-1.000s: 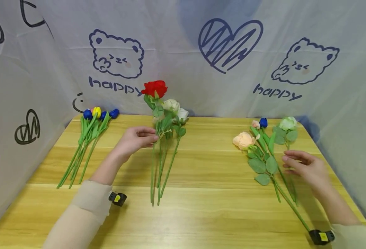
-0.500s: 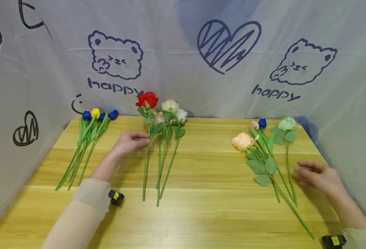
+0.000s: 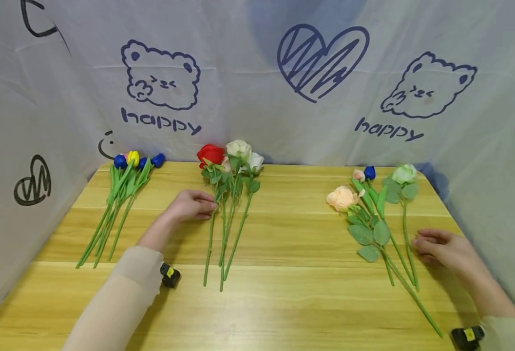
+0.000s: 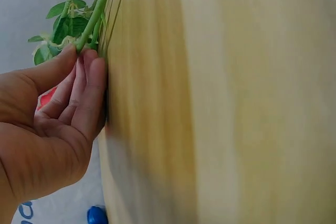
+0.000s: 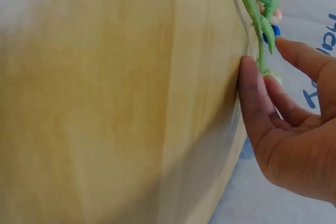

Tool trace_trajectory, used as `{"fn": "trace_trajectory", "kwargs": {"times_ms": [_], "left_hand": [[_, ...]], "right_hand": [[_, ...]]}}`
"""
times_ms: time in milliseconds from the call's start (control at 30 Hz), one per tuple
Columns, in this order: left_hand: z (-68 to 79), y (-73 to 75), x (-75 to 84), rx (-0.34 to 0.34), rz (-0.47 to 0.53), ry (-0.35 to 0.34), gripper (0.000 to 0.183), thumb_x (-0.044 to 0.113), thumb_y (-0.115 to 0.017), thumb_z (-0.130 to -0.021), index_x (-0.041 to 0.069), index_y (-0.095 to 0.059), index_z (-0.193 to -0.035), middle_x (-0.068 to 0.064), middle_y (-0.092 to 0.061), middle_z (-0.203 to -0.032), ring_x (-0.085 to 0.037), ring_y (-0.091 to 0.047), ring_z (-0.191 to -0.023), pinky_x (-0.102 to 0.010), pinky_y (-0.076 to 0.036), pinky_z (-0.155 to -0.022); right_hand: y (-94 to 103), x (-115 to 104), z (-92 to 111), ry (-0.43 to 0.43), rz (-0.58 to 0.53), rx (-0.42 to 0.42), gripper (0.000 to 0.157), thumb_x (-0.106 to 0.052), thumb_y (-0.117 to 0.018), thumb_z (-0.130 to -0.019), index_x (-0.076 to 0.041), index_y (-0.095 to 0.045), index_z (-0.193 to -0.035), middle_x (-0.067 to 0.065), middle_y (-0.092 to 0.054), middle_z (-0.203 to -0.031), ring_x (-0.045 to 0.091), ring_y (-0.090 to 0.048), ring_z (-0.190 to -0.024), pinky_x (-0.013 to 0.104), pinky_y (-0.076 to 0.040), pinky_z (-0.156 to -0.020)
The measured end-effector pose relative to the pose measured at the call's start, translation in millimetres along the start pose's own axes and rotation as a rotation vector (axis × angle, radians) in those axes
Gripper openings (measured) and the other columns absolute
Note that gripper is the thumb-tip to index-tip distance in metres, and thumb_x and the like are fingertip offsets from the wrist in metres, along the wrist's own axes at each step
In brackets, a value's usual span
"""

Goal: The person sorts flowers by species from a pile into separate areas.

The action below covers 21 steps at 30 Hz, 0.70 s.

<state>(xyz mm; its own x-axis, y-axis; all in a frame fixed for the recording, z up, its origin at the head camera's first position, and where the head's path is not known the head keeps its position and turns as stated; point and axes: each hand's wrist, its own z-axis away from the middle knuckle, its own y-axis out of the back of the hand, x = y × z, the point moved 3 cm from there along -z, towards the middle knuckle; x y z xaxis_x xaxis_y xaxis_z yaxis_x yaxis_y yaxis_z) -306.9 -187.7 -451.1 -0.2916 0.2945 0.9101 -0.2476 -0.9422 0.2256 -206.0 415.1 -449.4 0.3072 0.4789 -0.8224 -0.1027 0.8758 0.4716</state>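
My left hand (image 3: 194, 204) pinches the green stem (image 4: 97, 17) of a red rose (image 3: 211, 155) between thumb and fingertips, low over the table. Beside it lie a cream rose (image 3: 238, 148), a white rose (image 3: 256, 162) and a pale pink bloom partly hidden behind leaves. On the right, my right hand (image 3: 443, 249) hovers by the stem of a light green flower (image 3: 404, 173). In the right wrist view its thumb stands apart from the relaxed fingers (image 5: 257, 95), with nothing held. To the left of that flower are a peach rose (image 3: 342, 199) and a blue tulip (image 3: 370, 172).
At the left lies a bunch of tulips, with a yellow tulip (image 3: 132, 158) among several blue ones. The wooden table (image 3: 292, 253) ends at a printed cloth backdrop (image 3: 248, 87), with cloth walls at both sides.
My left hand has lowered the red rose from above the other roses to beside them on their left. My right hand has drawn back from the light green flower's stem, to the right.
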Motion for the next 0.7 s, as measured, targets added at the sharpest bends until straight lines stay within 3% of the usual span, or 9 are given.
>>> {"fn": "trace_trajectory", "kwargs": {"times_ms": [300,700], "left_hand": [[-3.7,0.2,-4.3,-0.014,0.011,-0.029,0.037,0.003,-0.071,-0.099,-0.012,-0.062,-0.131,-0.006,-0.076,-0.1,-0.013,-0.072,-0.089,-0.034,-0.063,-0.092],[-3.7,0.6,-3.5,-0.017,-0.022,-0.028,0.039,0.005,-0.075,-0.096,-0.013,-0.065,-0.13,-0.01,-0.078,-0.104,-0.012,-0.075,-0.09,-0.033,-0.063,-0.091]], "right_hand": [[-5.2,-1.5,-7.8,0.015,0.001,0.005,0.079,-0.026,-0.071,-0.102,0.019,-0.029,-0.152,-0.019,-0.065,-0.096,0.003,-0.072,-0.084,0.028,-0.065,-0.08],[-11.3,-9.6,-12.8,-0.008,0.084,0.037,0.079,-0.036,-0.075,-0.098,0.015,-0.041,-0.148,-0.009,-0.067,-0.098,0.007,-0.073,-0.08,0.029,-0.065,-0.075]]}}
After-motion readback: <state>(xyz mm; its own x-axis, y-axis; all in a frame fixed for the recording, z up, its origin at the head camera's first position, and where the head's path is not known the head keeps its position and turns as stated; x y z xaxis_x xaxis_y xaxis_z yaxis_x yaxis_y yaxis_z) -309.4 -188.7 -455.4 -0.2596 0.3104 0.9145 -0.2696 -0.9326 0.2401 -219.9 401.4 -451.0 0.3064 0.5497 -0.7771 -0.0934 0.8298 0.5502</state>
